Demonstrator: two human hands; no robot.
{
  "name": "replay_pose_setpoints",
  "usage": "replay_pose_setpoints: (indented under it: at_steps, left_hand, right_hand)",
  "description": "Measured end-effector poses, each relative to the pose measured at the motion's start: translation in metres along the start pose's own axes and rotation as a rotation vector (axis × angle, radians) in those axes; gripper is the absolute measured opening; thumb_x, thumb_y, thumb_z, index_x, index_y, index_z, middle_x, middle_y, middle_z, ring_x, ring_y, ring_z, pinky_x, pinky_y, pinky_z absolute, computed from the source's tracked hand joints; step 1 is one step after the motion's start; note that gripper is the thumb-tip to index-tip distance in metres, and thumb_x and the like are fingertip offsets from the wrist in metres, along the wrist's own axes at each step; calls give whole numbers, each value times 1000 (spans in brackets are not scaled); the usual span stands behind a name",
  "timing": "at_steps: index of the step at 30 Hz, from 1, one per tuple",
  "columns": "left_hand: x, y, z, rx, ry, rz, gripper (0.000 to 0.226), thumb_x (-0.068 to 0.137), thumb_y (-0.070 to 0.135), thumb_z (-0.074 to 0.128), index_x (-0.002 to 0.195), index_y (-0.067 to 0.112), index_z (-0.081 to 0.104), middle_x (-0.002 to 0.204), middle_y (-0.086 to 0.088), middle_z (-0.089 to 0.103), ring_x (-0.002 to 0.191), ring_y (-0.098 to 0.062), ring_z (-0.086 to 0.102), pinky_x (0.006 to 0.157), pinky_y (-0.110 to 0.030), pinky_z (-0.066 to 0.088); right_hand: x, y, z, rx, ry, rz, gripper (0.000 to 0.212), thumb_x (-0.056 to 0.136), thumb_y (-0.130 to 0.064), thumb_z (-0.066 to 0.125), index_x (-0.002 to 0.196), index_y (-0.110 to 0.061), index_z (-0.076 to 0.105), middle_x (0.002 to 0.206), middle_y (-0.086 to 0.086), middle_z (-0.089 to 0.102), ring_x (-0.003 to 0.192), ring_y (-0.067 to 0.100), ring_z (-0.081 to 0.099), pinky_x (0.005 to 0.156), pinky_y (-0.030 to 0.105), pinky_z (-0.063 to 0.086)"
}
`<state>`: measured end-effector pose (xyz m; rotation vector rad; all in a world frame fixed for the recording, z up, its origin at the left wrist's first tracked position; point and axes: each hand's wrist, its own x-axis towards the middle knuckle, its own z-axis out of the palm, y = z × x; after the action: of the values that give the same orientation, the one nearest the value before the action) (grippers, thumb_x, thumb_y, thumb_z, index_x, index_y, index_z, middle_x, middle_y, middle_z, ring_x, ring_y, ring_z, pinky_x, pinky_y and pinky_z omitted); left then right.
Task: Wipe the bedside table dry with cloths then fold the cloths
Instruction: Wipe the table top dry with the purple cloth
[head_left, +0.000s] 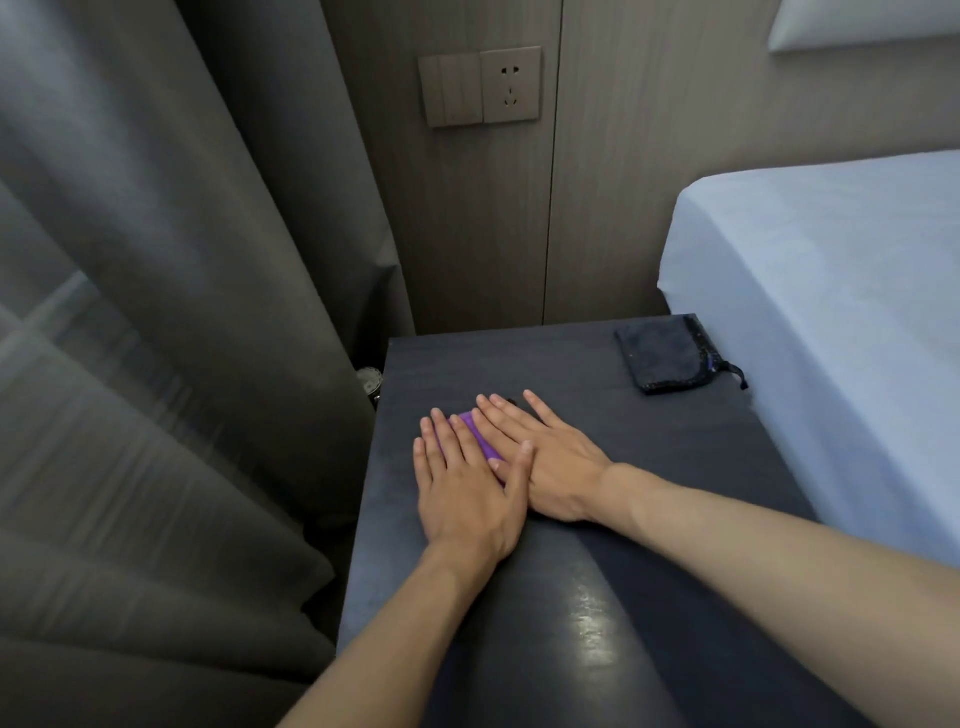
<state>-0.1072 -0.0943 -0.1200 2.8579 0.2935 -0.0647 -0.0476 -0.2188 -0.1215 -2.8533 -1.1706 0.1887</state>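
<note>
Two bare forearms reach in from the near edge over the dark bedside table (597, 358), whose near part shows a glossy, wet-looking sheen. Both hands lie flat, palms down, on the table's left half. Under them is a purple cloth (480, 434), almost wholly covered, with only a strip showing between the fingers. Left hand (465, 491) rests with fingers stretched out and close together, its thumb laid against the side of the right hand (550, 462). Right hand's fingers are likewise straight and slightly spread, pointing toward the table's far left; neither hand pinches or curls around the cloth, they only press it down.

At the table's far right corner, well apart from the hands, lies a dark cloth (662, 358), folded into a neat rectangle, with a small loop hanging over the table's right edge. Just beyond that edge is a bed (831, 312) with a white sheet. Left of the table hangs a grey curtain (156, 312), and on the wall behind the table sit a switch and socket plate (480, 85)
</note>
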Motion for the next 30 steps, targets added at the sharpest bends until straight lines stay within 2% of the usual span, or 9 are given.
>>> replay_pose_setpoints:
  at_steps: [3, 7, 11, 14, 17, 26, 30]
  left_hand:
    - [-4, 22, 5, 7, 4, 35, 114, 72, 79, -23, 157, 6, -7, 166, -16, -11, 152, -25, -18, 122, -40, -14]
    - [-8, 48, 11, 23, -19, 68, 110, 75, 78, -17, 157, 5, -6, 166, -17, -9, 153, -26, -16, 122, -40, -14]
    - [-8, 68, 16, 36, -38, 103, 111, 74, 77, -18, 157, 5, -6, 166, -17, -10, 153, -27, -17, 122, -41, -12]
    - [-8, 77, 18, 29, -46, 136, 111, 75, 78, -16, 157, 5, -5, 166, -16, -10, 153, -26, -17, 122, -40, -13]
    - [-4, 84, 22, 58, -42, 182, 109, 80, 80, -11, 158, 5, -1, 167, -16, -7, 153, -25, -16, 122, -41, -12]
    - [5, 119, 32, 78, -69, 303, 106, 83, 80, -3, 158, 6, 1, 167, -15, -7, 153, -24, -16, 123, -41, -11]
    - [6, 132, 36, 89, -68, 342, 111, 78, 82, -10, 158, 6, 1, 167, -15, -6, 153, -24, -14, 123, -41, -10]
  right_hand:
    - [-20, 14, 0, 12, 5, 38, 69, 101, -53, -4, 160, -17, -9, 170, 0, -13, 153, 10, -18, 124, 37, -16]
    - [-43, 32, -2, 35, -3, 78, 84, 87, -56, -16, 160, -16, -10, 169, 1, -13, 153, 10, -18, 124, 36, -15]
    - [-59, 46, 0, 50, 10, 118, 84, 87, -57, -17, 160, -16, -10, 169, 0, -13, 153, 10, -19, 124, 36, -13]
    - [-67, 55, 3, 39, 26, 145, 74, 97, -54, -14, 160, -16, -11, 169, 0, -14, 153, 10, -19, 125, 36, -12]
    - [-75, 61, 6, 18, 32, 188, 76, 92, -51, -11, 159, -15, -12, 170, 2, -14, 154, 11, -18, 125, 37, -11]
    - [-104, 82, 6, 24, 56, 313, 84, 86, -50, -17, 160, -12, -9, 170, 4, -12, 155, 14, -17, 124, 34, -12]
    - [-113, 88, 7, 28, 65, 359, 84, 85, -49, -18, 160, -13, -8, 170, 3, -12, 154, 13, -16, 124, 33, -13]
